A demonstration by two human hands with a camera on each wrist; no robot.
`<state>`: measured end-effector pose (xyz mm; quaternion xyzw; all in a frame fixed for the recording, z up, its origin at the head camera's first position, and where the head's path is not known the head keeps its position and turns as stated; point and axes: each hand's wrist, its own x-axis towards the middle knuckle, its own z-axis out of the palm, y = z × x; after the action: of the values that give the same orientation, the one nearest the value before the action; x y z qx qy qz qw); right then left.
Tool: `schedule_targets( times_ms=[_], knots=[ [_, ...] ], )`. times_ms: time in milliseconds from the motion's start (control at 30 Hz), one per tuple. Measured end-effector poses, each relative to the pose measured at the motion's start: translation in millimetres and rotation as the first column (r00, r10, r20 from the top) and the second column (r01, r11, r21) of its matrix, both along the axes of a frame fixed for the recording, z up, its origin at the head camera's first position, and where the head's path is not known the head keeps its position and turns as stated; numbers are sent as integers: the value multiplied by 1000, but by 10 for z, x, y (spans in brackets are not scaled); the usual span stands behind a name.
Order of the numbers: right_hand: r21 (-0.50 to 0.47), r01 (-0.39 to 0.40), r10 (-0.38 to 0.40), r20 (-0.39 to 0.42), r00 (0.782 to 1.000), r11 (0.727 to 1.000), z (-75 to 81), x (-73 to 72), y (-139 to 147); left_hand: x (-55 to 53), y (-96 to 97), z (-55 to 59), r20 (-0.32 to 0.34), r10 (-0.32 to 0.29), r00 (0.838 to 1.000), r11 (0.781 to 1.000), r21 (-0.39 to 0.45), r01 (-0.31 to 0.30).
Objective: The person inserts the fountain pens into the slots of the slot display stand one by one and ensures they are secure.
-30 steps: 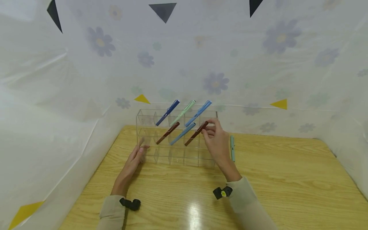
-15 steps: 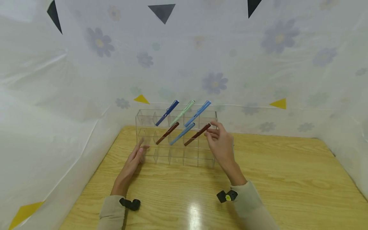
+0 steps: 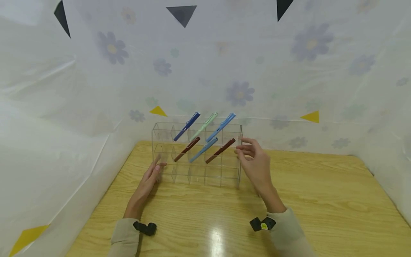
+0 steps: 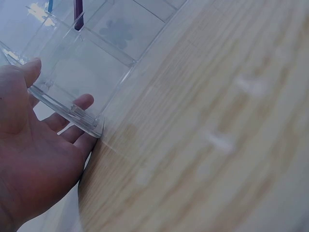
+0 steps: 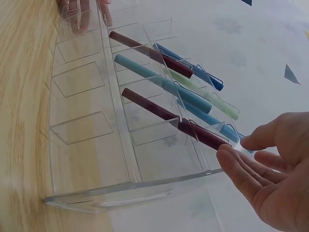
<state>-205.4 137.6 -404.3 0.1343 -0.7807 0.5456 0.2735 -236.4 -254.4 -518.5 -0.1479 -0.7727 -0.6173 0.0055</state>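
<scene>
A clear acrylic pen rack (image 3: 213,176) with tiered compartments stands on the table. My left hand (image 3: 148,182) holds its left end, thumb on the near side and fingers behind, as the left wrist view confirms. In the middle tier lean a maroon pen (image 3: 187,149), a light blue pen (image 3: 203,150) and, rightmost, another maroon pen (image 3: 220,151). Above them lean a dark blue pen (image 3: 187,126), a pale green pen (image 3: 204,126) and a blue pen (image 3: 221,127). My right hand (image 3: 257,167) is at the rack's right end, fingers loosely bent and holding nothing, just off the rightmost maroon pen's cap.
The wooden table (image 3: 321,200) extends to the right and toward me. A white flower-patterned sheet (image 3: 205,71) hangs behind and along both sides. The rack's bottom tier and end compartments show bare clear walls.
My right hand has let go of the rightmost maroon pen and drawn back to the right. The green pen seen earlier on the table is hidden behind that hand now. The left hand stays put.
</scene>
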Motion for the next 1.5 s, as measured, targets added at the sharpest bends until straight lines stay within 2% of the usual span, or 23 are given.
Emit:
schedule_targets(
  times_ms=[300,467,567,767,933,1033,1233,1500],
  knots=[
    [-63,5,-6,-7,1000,998,-48,93,252,-4,-1,8,11,-4,1000,1000,4,4],
    [-52,35,-33,21,999,998,-149,53,402,2,3,14,15,10,1000,1000,2,-10],
    [-21,81,-80,47,996,996,-221,6,481,6,8,12,20,9,1000,1000,1,-9],
    [35,199,-201,94,975,979,-390,-103,646,11,18,19,33,2,999,1000,3,-2],
    [51,233,-238,133,962,971,-536,-159,722,2,0,13,31,2,1000,1000,1,-2],
    [74,252,-262,199,944,965,-642,-192,749,-4,-14,7,26,4,1000,1000,3,-4],
    [117,241,-266,327,907,963,-810,-223,788,8,-18,15,27,3,1000,1000,-4,-3],
    [169,227,-275,372,887,959,-949,-224,814,14,-19,21,25,2,1000,1000,-11,-2]
  ],
)
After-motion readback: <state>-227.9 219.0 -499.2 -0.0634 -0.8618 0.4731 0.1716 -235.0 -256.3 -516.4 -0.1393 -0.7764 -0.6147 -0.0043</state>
